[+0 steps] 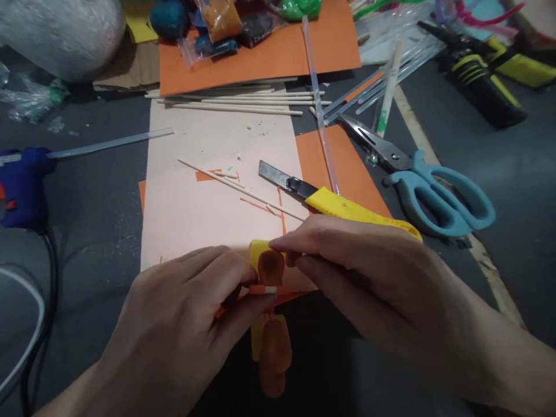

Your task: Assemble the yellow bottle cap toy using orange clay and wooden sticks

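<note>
Near the table's front edge, my left hand (186,318) pinches a small craft piece by its flat orange strip (258,289). The piece has rounded brown lumps (271,267) that look like clay, with yellow parts (259,248) behind them. Lower down, more brown lumps (277,346) hang over a dark area. My right hand (360,272) has its thumb and fingers closed at the piece's upper right side, the fingertips touching the yellow part. A yellow utility knife (343,208) with its blade out lies just beyond the right hand, beside a thin wooden stick (234,185).
A blue glue gun (26,185) lies left, its glue stick reaching the pale paper sheet (208,231). Blue-handled scissors (417,168) lie right, below black-and-yellow pliers (482,75). Wooden skewers (243,104), orange card (260,63) and bagged clay (221,20) sit at the back.
</note>
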`<action>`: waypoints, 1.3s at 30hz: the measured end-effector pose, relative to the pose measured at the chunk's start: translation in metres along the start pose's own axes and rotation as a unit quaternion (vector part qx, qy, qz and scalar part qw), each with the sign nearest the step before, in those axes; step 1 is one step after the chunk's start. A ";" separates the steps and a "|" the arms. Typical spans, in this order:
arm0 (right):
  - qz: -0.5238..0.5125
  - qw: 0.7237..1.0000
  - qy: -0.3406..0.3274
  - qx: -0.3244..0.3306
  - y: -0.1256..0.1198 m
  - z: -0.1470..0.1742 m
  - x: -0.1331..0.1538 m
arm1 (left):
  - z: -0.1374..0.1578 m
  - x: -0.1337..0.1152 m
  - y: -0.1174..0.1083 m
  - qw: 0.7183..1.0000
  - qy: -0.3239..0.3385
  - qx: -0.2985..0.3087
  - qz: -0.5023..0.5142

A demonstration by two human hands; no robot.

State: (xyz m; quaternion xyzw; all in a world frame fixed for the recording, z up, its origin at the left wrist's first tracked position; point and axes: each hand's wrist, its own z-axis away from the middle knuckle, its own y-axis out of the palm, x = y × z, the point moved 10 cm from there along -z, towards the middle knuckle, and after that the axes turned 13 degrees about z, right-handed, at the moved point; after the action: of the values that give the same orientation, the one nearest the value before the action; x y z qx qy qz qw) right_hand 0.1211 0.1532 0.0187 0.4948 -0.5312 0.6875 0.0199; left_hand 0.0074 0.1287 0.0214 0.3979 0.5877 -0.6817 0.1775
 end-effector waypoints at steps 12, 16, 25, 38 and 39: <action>0.048 0.998 -0.019 -0.018 -0.001 -0.001 0.005 | 0.004 0.003 0.000 1.000 -0.007 0.003 -0.001; 0.040 0.999 -0.018 -0.017 0.000 0.000 0.005 | 0.005 0.003 0.002 1.000 -0.010 0.012 -0.001; 0.051 0.998 -0.023 -0.016 -0.001 -0.001 0.007 | 0.007 0.006 -0.002 0.999 -0.014 -0.001 -0.034; 0.049 0.998 0.006 -0.041 -0.003 -0.001 -0.006 | 0.008 0.015 0.003 0.999 -0.029 0.010 -0.020; 0.055 0.998 0.010 -0.039 -0.003 -0.001 -0.007 | 0.007 0.017 0.005 0.999 -0.031 0.011 -0.011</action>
State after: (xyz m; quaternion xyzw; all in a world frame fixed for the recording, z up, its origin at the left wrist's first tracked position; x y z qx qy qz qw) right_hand 0.1257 0.1586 0.0164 0.4570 -0.5839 0.6710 0.0068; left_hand -0.0020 0.1244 0.0059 0.3719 0.5786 -0.7022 0.1840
